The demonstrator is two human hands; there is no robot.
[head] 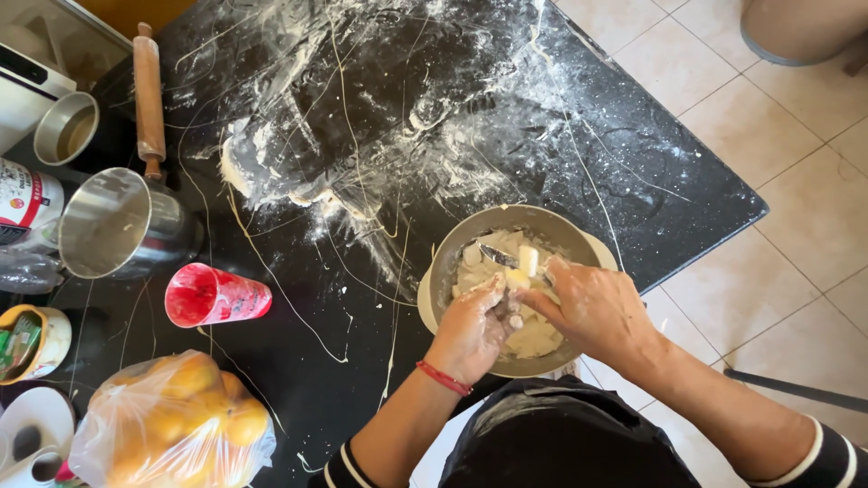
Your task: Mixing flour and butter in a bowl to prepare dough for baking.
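Both hands work inside the metal bowl [515,226] at the near edge of the black, flour-streaked worktop [579,136]. Left hand [470,330] is curled onto the pale dough [533,334], its fingers clamped on a lump. Right hand [592,307] pinches a small pale stick [528,260] just beyond the left grip; the stick stands nearly upright, its long axis pointing away from the person. Steadying the bowl and pressing from the edge inward would probably serve best.
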